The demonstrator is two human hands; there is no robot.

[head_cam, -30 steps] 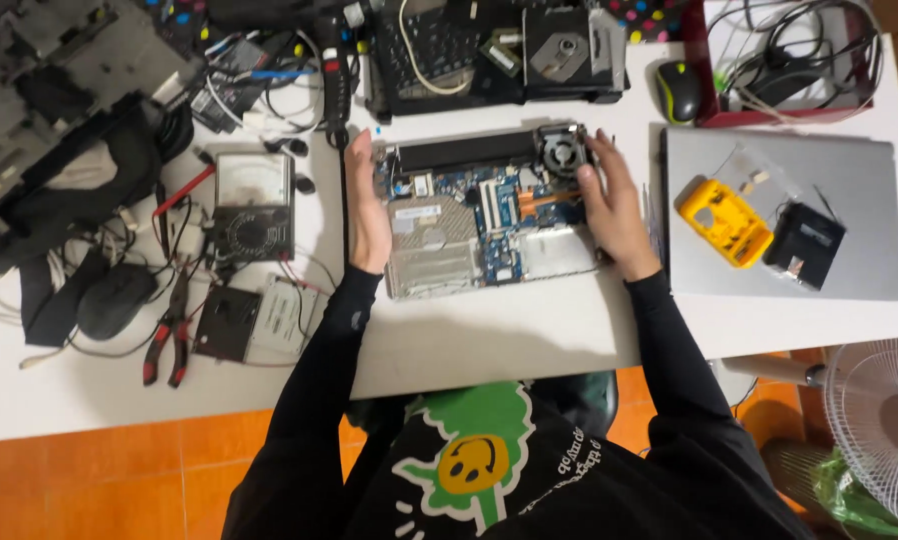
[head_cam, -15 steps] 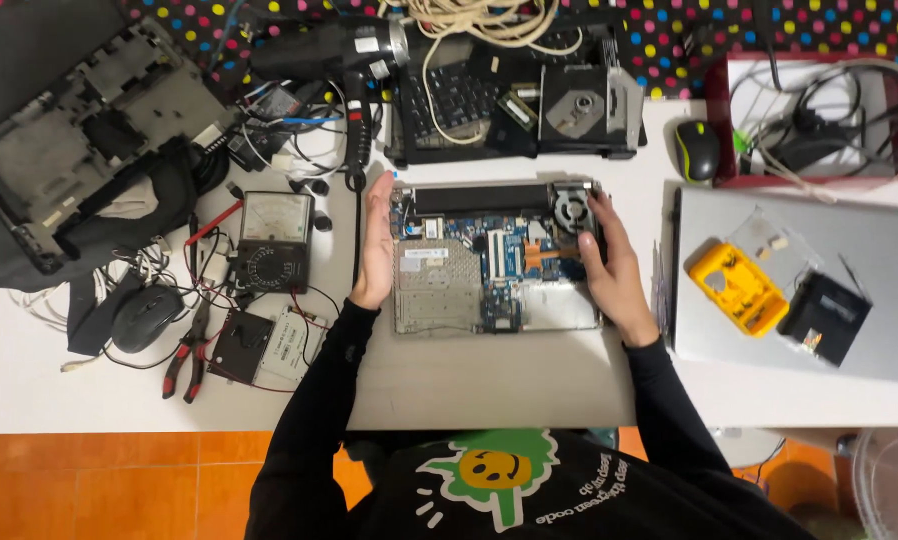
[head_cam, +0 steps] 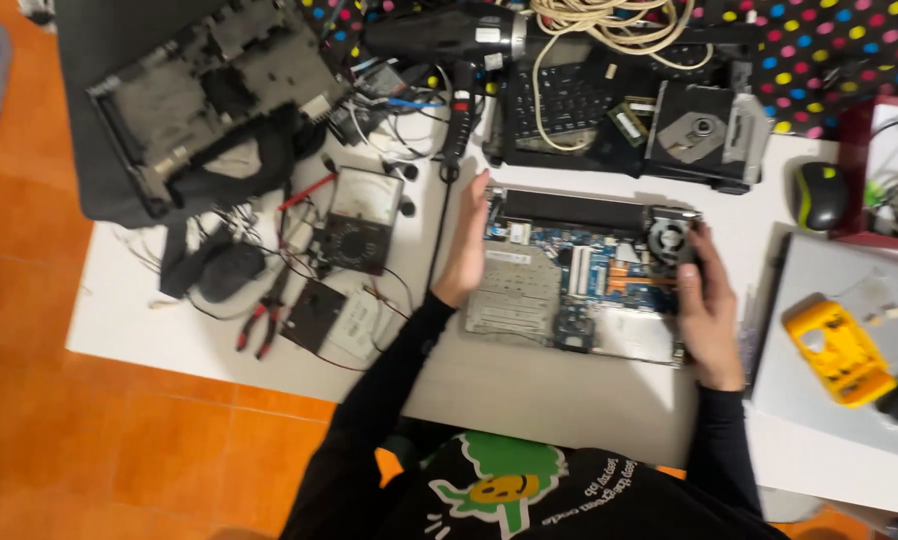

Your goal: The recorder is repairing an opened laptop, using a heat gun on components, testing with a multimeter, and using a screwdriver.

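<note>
Left hand (head_cam: 466, 245) flat, fingers straight and together, pressed edge-on against the left side of the opened laptop base (head_cam: 581, 275). Right hand (head_cam: 707, 308) curled around the base's right edge, thumb near the cooling fan (head_cam: 668, 240); gripping the chassis.

Laptop base sits mid-table (head_cam: 529, 400), just in front of the person. Cover off: blue board, copper heat pipe, silver shield plate on the left, black strip along the far edge.

Red tray (head_cam: 854, 190) at the far right: holds tangled cables, contents otherwise unclear.

Around: analogue multimeter (head_cam: 357, 220) and red-handled pliers (head_cam: 259, 318) to the left, black mouse (head_cam: 820, 194), yellow meter (head_cam: 839, 350) on a closed grey laptop (head_cam: 819, 400) to the right.
</note>
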